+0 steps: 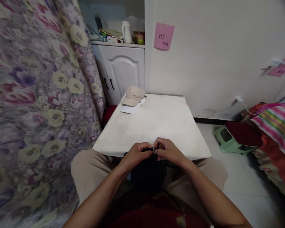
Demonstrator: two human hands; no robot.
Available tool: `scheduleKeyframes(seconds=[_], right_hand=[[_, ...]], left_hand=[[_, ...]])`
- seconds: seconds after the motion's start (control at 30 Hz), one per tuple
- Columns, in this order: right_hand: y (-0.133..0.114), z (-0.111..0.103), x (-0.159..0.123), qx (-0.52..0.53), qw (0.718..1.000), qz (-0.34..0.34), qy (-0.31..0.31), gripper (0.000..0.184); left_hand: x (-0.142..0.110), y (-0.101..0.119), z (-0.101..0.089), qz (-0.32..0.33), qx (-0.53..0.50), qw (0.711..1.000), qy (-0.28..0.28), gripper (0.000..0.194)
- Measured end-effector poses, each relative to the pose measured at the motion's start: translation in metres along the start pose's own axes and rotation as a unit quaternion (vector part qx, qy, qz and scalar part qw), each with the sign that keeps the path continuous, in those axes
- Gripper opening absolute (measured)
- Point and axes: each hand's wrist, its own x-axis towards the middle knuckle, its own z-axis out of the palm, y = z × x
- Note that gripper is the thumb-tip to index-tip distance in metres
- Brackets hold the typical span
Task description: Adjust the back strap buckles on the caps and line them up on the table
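Observation:
A black cap (148, 175) rests over my lap, close to the table's front edge. My left hand (139, 155) is closed, pinching the cap's dark strap between thumb and fingers. Facing it, my right hand (167, 151) pinches the strap's other part at a small metal buckle (154, 150). The two hands nearly meet at this buckle. Fingers partly hide the strap, so how it runs through the buckle cannot be made out. At the table's far left corner lies a beige cap (133, 95), stacked on a white cap (130, 109).
Before me stands a table with a white cover (166, 123). A floral curtain (49, 95) hangs on the left. Behind are a white cabinet (127, 71) and a white jug (126, 31). A green stool (228, 141) stands right, beside a bed with striped bedding (277, 120).

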Motion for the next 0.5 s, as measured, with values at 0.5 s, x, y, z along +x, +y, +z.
scheduleKeyframes(seconds=[0.5], right_hand=[[-0.0035, -0.0101, -0.0027, 0.063, 0.996, 0.008, -0.067, 0.012]], left_hand=[[-0.0037, 0.0037, -0.0002, -0.001, -0.016, 1.0, -0.02, 0.021]])
